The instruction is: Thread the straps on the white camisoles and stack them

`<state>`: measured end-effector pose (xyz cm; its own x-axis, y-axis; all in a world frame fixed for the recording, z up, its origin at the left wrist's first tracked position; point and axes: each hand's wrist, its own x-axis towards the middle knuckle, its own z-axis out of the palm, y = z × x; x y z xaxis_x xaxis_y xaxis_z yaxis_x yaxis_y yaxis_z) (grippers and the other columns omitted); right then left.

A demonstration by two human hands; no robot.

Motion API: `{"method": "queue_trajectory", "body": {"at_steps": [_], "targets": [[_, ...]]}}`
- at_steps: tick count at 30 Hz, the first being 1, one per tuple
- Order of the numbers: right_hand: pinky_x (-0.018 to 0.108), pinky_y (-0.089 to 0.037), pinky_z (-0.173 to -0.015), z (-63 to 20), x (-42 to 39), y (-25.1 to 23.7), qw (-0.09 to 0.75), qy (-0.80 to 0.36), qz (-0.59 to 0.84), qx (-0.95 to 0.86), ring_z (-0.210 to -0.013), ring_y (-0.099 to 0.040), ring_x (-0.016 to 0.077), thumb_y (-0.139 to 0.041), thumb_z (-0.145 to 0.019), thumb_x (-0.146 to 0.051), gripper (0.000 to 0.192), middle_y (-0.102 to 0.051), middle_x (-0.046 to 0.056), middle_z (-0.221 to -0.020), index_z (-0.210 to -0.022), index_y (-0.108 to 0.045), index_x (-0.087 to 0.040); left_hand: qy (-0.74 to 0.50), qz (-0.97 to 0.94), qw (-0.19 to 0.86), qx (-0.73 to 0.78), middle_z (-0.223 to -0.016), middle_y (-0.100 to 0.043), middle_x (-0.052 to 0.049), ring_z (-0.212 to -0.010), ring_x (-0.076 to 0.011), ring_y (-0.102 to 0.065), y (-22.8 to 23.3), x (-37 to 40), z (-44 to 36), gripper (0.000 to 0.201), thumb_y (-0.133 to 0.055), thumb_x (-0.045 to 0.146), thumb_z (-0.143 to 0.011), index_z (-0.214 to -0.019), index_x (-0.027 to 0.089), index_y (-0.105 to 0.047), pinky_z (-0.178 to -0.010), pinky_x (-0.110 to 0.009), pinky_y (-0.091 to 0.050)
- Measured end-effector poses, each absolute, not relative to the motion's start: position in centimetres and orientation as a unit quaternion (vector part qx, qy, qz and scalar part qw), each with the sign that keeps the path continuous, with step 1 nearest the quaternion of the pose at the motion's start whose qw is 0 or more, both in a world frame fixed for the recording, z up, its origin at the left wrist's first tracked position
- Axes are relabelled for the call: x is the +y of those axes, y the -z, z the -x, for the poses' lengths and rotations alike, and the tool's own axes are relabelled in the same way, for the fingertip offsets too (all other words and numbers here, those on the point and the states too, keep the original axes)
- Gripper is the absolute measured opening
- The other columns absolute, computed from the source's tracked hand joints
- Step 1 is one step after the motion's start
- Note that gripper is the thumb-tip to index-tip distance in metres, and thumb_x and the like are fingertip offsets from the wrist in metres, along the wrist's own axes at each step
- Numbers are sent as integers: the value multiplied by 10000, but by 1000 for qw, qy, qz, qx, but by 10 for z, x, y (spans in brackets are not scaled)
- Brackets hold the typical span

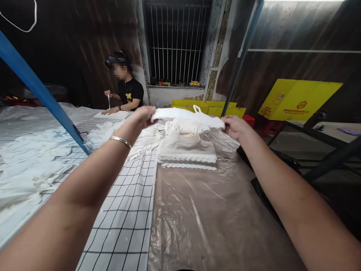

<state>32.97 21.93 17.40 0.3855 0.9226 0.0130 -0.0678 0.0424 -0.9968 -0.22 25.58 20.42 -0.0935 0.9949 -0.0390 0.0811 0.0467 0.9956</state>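
Observation:
Both my arms reach forward, and a white strappy garment is stretched between them, with one strap loop sticking up. My left hand pinches its left end. At the other end my right hand grips the edge with closed fingers. Directly beneath the held piece lies a stack of folded white camisole tops with scalloped hems and thin straps. The held garment hides the back of this stack, and I cannot tell whether the two touch.
Loose white garments heap on the left over a checked cloth. Plastic sheeting covers the table's right half. A co-worker sits at the far left. A slanted blue post crosses the left; yellow boxes stand behind.

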Motion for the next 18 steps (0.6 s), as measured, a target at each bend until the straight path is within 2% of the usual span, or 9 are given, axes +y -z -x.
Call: {"method": "queue_trajectory", "body": {"at_steps": [3, 7, 10, 14, 16, 18], "targets": [[189, -481, -415, -329, 218, -114, 545, -434, 623, -356, -491, -557, 124, -697, -800, -45, 247, -564, -8, -604, -769, -491, -178, -415, -469, 519, 583, -688, -557, 1, -547, -76, -513, -140, 267, -4, 95, -633, 84, -880, -873, 139, -556, -545, -225, -499], [196, -485, -418, -333, 208, -52, 516, -441, 642, -358, -485, -562, 131, -806, -741, -147, 303, -545, -18, -566, -756, -505, -178, -372, -455, 525, 616, -630, -543, 27, -506, -98, -509, -72, 271, -6, 358, -796, 84, -708, -946, 148, -536, -519, -243, -493], [224, -500, -443, -339, 207, -38, 503, -425, 657, -366, -476, -552, 136, -843, -691, -184, 360, -542, -23, -559, -736, -486, -191, -366, -470, 502, 627, -596, -525, 45, -479, -91, -483, -59, 275, -3, 397, -772, 64, -703, -1012, 158, -541, -525, -231, -474], [274, -503, -490, -345, 207, -39, 487, -372, 691, -383, -499, -548, 167, -751, -715, -149, 296, -534, -15, -552, -727, -462, -207, -351, -511, 462, 634, -599, -546, 25, -501, -117, -510, -60, 278, 3, 373, -696, 51, -737, -1066, 155, -555, -577, -263, -494], [328, -535, -596, -342, 203, -38, 484, -331, 706, -397, -636, -606, 220, -715, -708, -144, 248, -583, 24, -639, -741, -477, -208, -357, -531, 423, 641, -739, -625, -39, -660, -177, -612, -58, 275, 1, 412, -705, 76, -728, -1105, 156, -561, -686, -308, -524], [414, -530, -800, -334, 199, -33, 471, -222, 711, -472, -904, -624, 289, -690, -727, -192, 180, -650, 96, -871, -825, -539, -201, -371, -602, 319, 631, -1062, -657, -131, -1013, -264, -628, -51, 268, -6, 467, -710, 155, -751, -1191, 171, -553, -890, -377, -499]]}}
